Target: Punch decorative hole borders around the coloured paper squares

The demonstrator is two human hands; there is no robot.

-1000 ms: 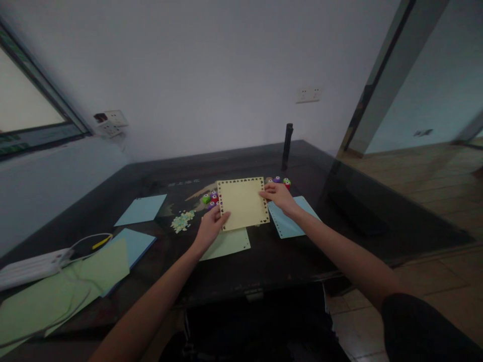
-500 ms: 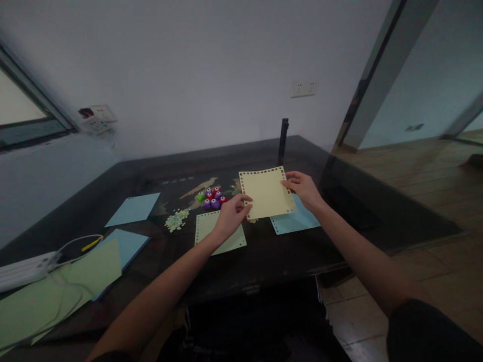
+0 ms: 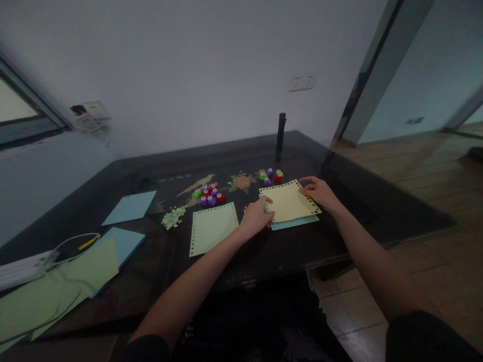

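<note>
A pale yellow sheet [image 3: 289,201] with small holes punched along its edges is held by both hands, lying over a blue sheet [image 3: 298,222] whose front edge shows beneath it. My left hand [image 3: 257,217] pinches the yellow sheet's left edge. At its right edge, my right hand [image 3: 319,193] grips the sheet between thumb and fingers. A pale green punched sheet [image 3: 213,227] lies flat to the left. Behind the sheets are two clusters of small red, purple and green punches, one on the left [image 3: 209,195] and one on the right [image 3: 270,177].
Paper bits [image 3: 173,217] are heaped on the dark table [image 3: 162,271]. Blue sheets [image 3: 130,207], green sheets [image 3: 88,266] and a white power strip [image 3: 24,271] with cables lie at the left. A black upright object [image 3: 280,137] stands at the back.
Both hands have moved right with the yellow sheet and brought it down over the blue sheet. The right-hand cluster of punches behind it has come into view.
</note>
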